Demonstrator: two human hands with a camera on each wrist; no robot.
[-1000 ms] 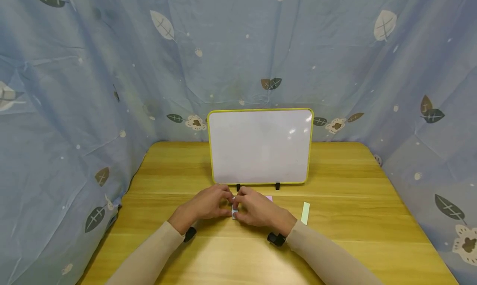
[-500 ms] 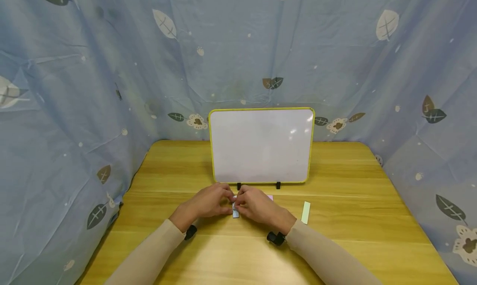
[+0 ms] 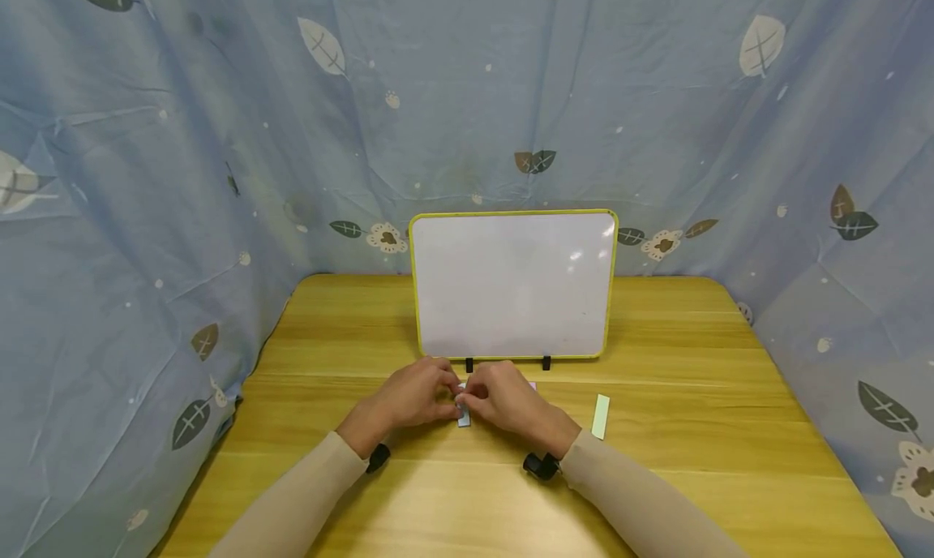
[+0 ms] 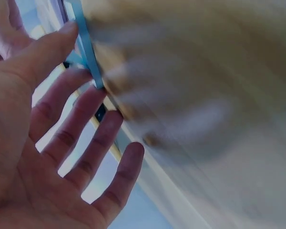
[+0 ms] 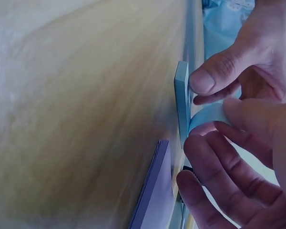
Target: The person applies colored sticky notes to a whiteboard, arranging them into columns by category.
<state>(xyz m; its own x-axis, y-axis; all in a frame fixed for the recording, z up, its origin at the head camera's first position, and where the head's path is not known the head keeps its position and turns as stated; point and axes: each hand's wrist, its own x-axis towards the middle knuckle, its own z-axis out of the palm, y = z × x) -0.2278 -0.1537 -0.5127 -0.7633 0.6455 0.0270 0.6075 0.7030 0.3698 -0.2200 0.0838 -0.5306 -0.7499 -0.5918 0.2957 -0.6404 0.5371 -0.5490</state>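
A narrow pad of blue sticky notes (image 3: pixel 464 419) lies on the table between my hands. My left hand (image 3: pixel 417 392) holds the pad by its ends, thumb at the near end and index finger at the far end. In the right wrist view, my right hand (image 5: pixel 238 176) pinches a blue sticky note (image 5: pixel 209 116) between thumb and index finger. That sheet bends up in a curve from the pad (image 5: pixel 181 95). A purple-pink pad (image 5: pixel 155 195) lies beside it, mostly hidden under my right hand in the head view.
Behind the hands stands a whiteboard (image 3: pixel 514 286) with a yellow frame, on black feet (image 3: pixel 546 363). A pale green strip-shaped pad (image 3: pixel 601 416) lies to the right on the wooden table (image 3: pixel 467 501). A patterned blue curtain (image 3: pixel 438 96) surrounds the table.
My right fingers have drawn together and lifted the blue sheet's edge off the pad, more of which shows at its near end. The left hand stays almost in place.
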